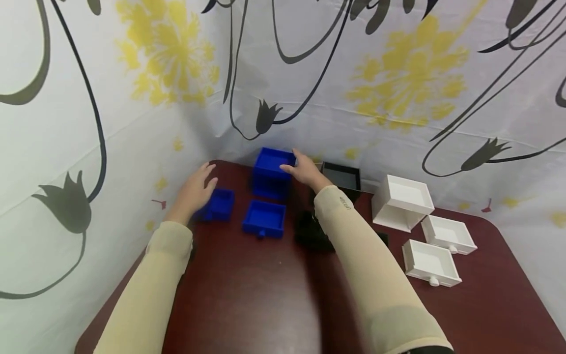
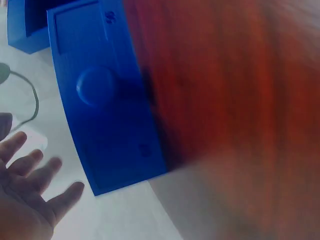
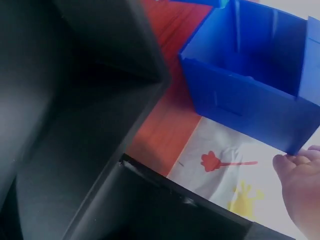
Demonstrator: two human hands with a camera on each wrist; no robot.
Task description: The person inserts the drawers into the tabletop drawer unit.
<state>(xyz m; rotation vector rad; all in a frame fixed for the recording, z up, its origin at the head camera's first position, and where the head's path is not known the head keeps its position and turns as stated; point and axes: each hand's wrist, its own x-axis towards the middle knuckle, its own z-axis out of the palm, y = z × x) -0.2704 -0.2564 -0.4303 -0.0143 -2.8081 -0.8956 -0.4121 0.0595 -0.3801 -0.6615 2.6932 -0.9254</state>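
A blue box-shaped housing with an open front and a recessed top stands at the back of the table. Over its right rear corner reaches my right hand, thumb spread; in the right wrist view its fingertips are at the housing's corner, and firm contact is hard to tell. My left hand, fingers loosely extended and holding nothing, is beside the left blue drawer. That drawer's round knob shows in the left wrist view. Another blue drawer lies in front of the housing.
Black box parts stand right of the blue housing, partly behind my right arm, with a dark drawer nearer. Farther right are a white housing and two white drawers. Patterned cloth walls the table's back and sides.
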